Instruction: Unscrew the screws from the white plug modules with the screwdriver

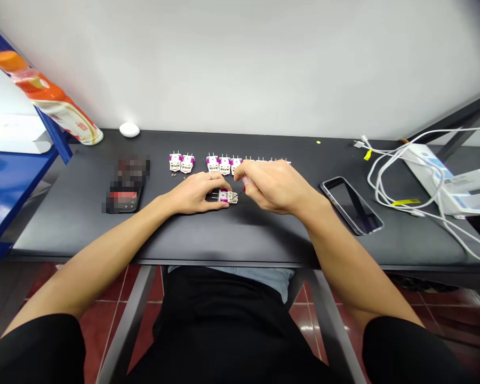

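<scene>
On the dark bench [264,234], the left hand [196,193] pins a white-and-magenta plug piece [226,197], its grip clenched on it. The right hand [272,186] pinches a thin tool [240,193] in its grip, touching that piece. A row of spare pieces [224,164] stands just behind. A phone [352,205] lies to the right.

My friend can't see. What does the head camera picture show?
A person's left hand holds a small white-and-purple part with metal prongs on a dark table, while the right hand pokes a thin tool at it. A row of similar parts stands behind, and a phone and white cables lie to the right.
</scene>
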`<state>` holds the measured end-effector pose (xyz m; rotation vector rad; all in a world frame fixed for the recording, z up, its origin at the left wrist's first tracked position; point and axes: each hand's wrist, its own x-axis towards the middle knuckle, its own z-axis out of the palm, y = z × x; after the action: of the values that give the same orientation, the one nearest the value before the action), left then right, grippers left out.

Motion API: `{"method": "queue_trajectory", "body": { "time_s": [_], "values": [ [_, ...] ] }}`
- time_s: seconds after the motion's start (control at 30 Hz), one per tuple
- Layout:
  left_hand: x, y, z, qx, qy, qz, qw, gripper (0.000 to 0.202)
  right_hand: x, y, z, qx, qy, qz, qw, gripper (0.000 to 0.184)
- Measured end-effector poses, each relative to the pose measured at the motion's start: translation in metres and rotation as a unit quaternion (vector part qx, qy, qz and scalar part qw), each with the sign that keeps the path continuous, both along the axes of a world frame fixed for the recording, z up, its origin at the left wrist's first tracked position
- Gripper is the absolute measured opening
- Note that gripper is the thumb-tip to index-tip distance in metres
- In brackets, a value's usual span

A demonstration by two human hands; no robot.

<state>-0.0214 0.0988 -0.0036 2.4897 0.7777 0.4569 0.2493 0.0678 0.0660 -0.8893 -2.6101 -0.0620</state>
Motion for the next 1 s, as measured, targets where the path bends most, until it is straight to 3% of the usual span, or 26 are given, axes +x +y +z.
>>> {"method": "queue_trajectory", "body": {
  "time_s": [0.13,0.37,0.57,0.7,0.8,1.0],
  "values": [
    [0.0001,-0.0002,0.001,-0.002,0.001,0.001,1.0,0.042,0.0018,0.0007,0.0002,0.02,0.02,0.044,0.999,0.029],
    [-0.0005,0.0003,-0.0003,0.004,0.003,0.003,1.0,0.044,-0.0012,-0.0008,0.0019,-0.027,0.001,-0.024,0.999,0.027],
    [-0.0002,0.0,0.0004,0.001,0.002,0.004,1.0,0.043,0.0017,0.0001,0.0004,-0.029,0.044,0.037,0.998,0.043],
    [-0.0002,0.0005,-0.0002,0.004,0.0,0.001,1.0,0.044,0.0023,-0.0001,0.0018,-0.024,0.011,0.006,1.0,0.027],
    [0.0001,0.0004,0.0,0.006,-0.003,0.002,1.0,0.043,0.0019,-0.0007,0.0018,-0.024,0.001,-0.022,0.999,0.027],
    [0.0009,-0.0007,0.0027,-0.002,0.003,0.004,1.0,0.042,0.0015,-0.0017,0.0016,-0.003,0.033,0.026,0.999,0.034]
  ]
}}
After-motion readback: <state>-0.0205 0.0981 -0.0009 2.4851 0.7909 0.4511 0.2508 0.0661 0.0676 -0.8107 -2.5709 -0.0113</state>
